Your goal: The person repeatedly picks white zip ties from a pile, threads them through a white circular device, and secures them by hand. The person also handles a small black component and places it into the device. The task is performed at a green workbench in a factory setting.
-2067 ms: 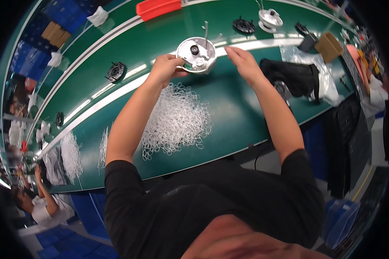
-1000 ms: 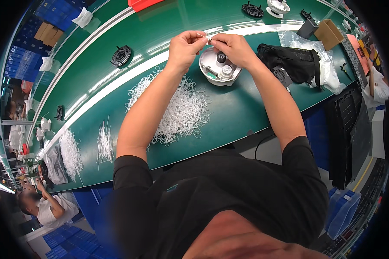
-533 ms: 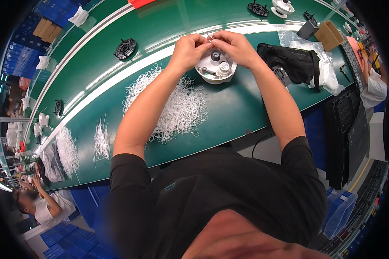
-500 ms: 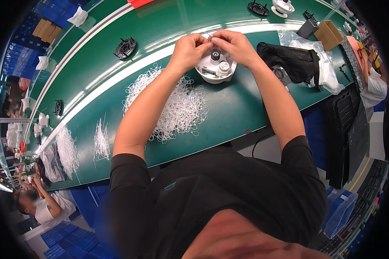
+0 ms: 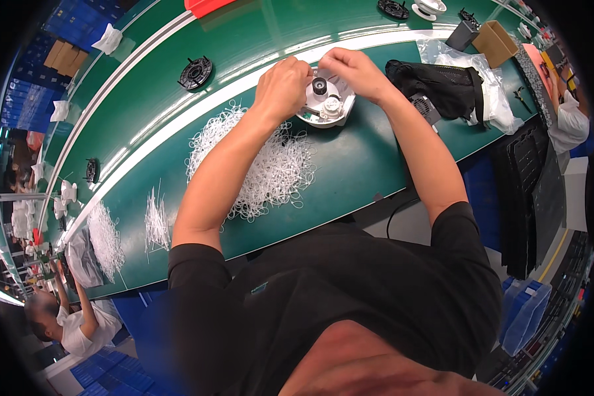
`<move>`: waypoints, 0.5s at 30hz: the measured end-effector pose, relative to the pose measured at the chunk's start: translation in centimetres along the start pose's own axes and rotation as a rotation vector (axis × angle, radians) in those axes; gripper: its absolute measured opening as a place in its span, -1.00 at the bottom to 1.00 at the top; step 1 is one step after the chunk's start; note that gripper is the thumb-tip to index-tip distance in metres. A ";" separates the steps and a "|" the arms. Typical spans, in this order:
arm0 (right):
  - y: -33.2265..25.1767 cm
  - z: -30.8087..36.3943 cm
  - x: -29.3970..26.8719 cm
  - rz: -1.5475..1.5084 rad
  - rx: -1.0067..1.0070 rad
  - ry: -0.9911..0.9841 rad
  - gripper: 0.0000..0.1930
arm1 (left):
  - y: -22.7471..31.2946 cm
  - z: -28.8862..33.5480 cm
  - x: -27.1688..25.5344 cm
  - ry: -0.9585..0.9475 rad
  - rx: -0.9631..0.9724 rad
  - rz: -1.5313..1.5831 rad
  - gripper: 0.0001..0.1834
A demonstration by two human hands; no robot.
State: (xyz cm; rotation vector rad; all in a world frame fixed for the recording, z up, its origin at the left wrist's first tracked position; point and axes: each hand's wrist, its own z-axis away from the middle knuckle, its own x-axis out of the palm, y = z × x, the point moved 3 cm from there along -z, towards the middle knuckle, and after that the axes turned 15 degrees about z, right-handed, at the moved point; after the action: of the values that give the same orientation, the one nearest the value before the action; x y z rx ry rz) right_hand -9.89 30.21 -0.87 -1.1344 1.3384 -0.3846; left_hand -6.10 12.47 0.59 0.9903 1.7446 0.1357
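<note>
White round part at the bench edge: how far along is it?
Done: the white part already carries a black knob and a white fitting. In hand: left hand and right hand are both at its rim, apparently working something thin. Left: cannot tell for this part; the pile of white ties beside it is large.

Left hand [image 5: 282,89] and right hand [image 5: 350,66] — fingers pinched, nearly touching.

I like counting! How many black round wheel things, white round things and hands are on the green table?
Black round parts: 3
White round parts: 2
Hands at work: 2, left hand, right hand
Total: 7
</note>
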 end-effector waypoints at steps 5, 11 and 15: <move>-1.5 0.1 -0.3 0.275 -0.057 -0.087 -0.87 | 0.2 0.1 -0.2 0.042 -0.007 0.035 -0.90; -0.9 -0.5 -0.9 0.424 -0.165 -0.158 -0.83 | -0.3 0.1 0.0 0.089 -0.025 -0.028 -0.90; -0.7 -0.4 -1.0 0.449 -0.185 -0.214 -0.82 | 0.1 0.0 -0.2 0.088 -0.086 0.007 -0.87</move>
State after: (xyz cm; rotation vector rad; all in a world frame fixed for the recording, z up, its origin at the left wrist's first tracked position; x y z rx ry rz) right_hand -10.26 30.51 0.31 -0.9572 1.4095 0.1866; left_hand -6.04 12.42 0.75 0.9396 1.7998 0.2598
